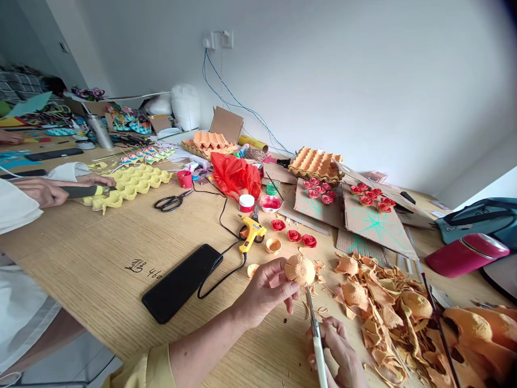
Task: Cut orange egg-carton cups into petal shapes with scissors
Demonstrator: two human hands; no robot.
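Head view, starting at the table's left edge: a co-worker's hand (38,191) in a white sleeve grips a dark-handled tool over a yellow egg tray (133,183). Further in lie black scissors (172,201), then a black phone (181,281) flat on the wood near the front edge, with a yellow glue gun (251,231) just beyond it, its black cord looping past the phone. Behind the glue gun sits a red plastic bag (235,175), and three red paper roses (294,235) lie in a row on the wood. The person's left hand (266,291) is raised near the front edge, thumb and fingers pinching an orange egg-carton cup (299,269), which sits at the fingertips, just above and right of the palm. Directly below the cup, the right hand (337,350) is closed around the white handles of small scissors (314,318), blades pointing up at the cup's underside. To the right spreads a heap of orange carton scraps (388,312), and a pink flask (466,253) lies toward the right edge.
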